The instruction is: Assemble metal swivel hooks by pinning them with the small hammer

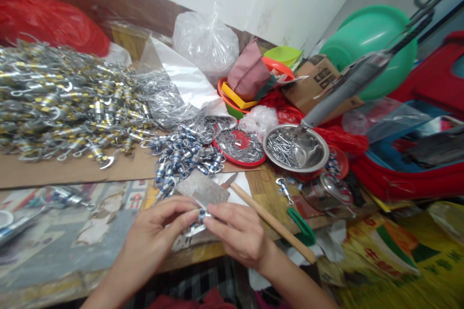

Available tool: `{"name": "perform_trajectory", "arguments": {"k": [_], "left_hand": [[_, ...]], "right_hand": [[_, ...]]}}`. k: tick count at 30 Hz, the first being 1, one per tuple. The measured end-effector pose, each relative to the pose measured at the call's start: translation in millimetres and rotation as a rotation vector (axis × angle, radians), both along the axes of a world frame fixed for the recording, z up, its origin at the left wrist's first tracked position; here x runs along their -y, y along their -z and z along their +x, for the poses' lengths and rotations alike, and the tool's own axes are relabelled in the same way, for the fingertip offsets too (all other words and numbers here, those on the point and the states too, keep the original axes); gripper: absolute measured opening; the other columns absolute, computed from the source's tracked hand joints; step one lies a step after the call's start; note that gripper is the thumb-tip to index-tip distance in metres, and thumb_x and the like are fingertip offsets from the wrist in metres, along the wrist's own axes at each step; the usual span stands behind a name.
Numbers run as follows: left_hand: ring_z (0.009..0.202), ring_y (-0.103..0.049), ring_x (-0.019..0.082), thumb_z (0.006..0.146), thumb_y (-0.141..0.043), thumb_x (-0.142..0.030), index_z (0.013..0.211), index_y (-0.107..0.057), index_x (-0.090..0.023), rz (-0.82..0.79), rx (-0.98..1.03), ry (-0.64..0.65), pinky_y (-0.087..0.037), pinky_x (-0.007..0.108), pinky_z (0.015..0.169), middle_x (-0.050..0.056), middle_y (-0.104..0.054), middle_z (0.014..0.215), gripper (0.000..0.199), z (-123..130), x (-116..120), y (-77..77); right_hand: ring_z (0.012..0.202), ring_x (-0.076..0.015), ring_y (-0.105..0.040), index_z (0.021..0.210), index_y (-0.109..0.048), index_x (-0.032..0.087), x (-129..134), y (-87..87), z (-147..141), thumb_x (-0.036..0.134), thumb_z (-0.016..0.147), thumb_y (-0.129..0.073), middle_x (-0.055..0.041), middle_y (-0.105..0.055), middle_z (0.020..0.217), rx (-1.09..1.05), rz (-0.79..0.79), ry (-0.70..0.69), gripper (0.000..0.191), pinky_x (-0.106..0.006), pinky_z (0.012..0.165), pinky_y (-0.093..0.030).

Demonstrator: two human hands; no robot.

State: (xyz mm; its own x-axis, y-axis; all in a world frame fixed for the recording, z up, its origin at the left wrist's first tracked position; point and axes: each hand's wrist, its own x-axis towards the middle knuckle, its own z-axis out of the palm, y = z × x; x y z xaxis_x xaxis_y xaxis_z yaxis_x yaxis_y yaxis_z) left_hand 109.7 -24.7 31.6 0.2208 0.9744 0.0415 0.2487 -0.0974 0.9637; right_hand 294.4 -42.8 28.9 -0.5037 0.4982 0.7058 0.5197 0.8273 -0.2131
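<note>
Between the fingertips of both hands is a small blue-and-silver metal fitting [201, 216], partly covered by the fingers. My left hand [165, 227] pinches it from the left. From the right, my right hand [235, 229] grips it with bent fingers. Just beyond the hands lies a flat grey metal block [206, 188]. Behind that block is a pile of blue-and-silver fittings [181, 152]. A wooden handle [271, 222] slants past the right hand.
A large heap of silver-and-yellow fittings [68, 96] covers the back left. Small parts fill a red tray [241, 157] and a steel bowl [308, 166]. A green-handled tool [302, 227] lies at the table's right edge, near a single fitting [284, 189].
</note>
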Motion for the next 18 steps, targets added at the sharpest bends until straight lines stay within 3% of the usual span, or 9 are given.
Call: {"name": "perform_trajectory", "arguments": {"k": [3,6,11,18], "left_hand": [[0.069,-0.064,0.019,0.068,-0.062,-0.037,0.072,-0.072,-0.026,-0.172,0.101,-0.029,-0.048,0.025,0.064,0.000,-0.073,0.074,0.016,2,3,3.6],[0.067,-0.064,0.018,0.069,-0.062,-0.038,0.074,-0.072,-0.025,-0.233,0.159,-0.058,-0.048,0.023,0.062,0.000,-0.073,0.073,0.017,4,7,9.4],[0.065,-0.062,0.016,0.069,-0.062,-0.038,0.071,-0.068,-0.021,-0.181,0.115,-0.134,-0.048,0.022,0.061,0.000,-0.071,0.070,0.018,8,11,12.4],[0.074,-0.061,0.016,0.073,-0.059,-0.030,0.068,-0.067,-0.022,-0.100,0.045,0.013,-0.046,0.020,0.068,0.000,-0.070,0.073,0.012,3,8,0.0]], "right_hand": [[0.079,-0.0145,-0.063,0.092,-0.064,0.016,2,4.4,-2,0.006,0.079,-0.045,-0.0098,-0.068,0.091,-0.100,-0.115,0.054,0.025,-0.025,0.065,-0.053],[0.077,-0.0144,-0.063,0.091,-0.064,0.016,4,3.7,-2,0.005,0.078,-0.045,-0.0093,-0.067,0.090,-0.082,-0.140,0.058,0.025,-0.025,0.065,-0.053],[0.085,-0.0192,-0.062,0.095,-0.062,0.008,4,-4.6,1,0.008,0.082,-0.044,-0.0133,-0.067,0.094,0.042,-0.001,-0.015,0.022,-0.029,0.067,-0.053],[0.080,-0.0198,-0.062,0.089,-0.064,0.005,4,-7.5,-1,0.007,0.082,-0.046,-0.0140,-0.068,0.091,0.070,0.040,-0.054,0.019,-0.028,0.062,-0.053]]}}
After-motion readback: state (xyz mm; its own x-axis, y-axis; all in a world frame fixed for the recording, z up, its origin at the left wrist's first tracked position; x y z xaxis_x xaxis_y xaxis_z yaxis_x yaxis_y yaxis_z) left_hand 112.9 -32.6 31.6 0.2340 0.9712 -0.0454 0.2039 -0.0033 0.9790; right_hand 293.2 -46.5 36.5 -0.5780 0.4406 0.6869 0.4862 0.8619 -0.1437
